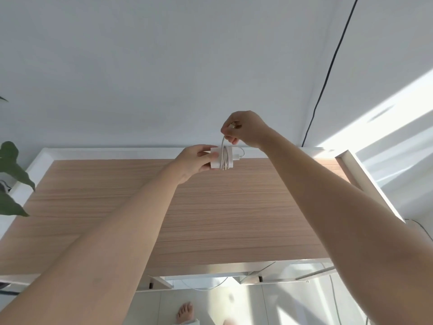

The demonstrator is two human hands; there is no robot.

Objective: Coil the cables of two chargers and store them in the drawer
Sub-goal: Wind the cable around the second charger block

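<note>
You are looking down on a wood-grain desk top (222,207) with a white raised rim (117,152). Behind the desk rises a plain pale wall (164,55), and a thin black cord (328,73) runs down it toward the desk's far right corner. Right of the desk, bright sunlight (386,118) stripes the wall. Left of the desk hang green plant leaves (11,165). Below its near edge lies a pale floor (269,306).

Bright daylight slants in from the right, striping the wall (384,127) (hard-edged bands); the tabletop (117,195) sits evenly lit, edges bowed by the wide lens.
</note>
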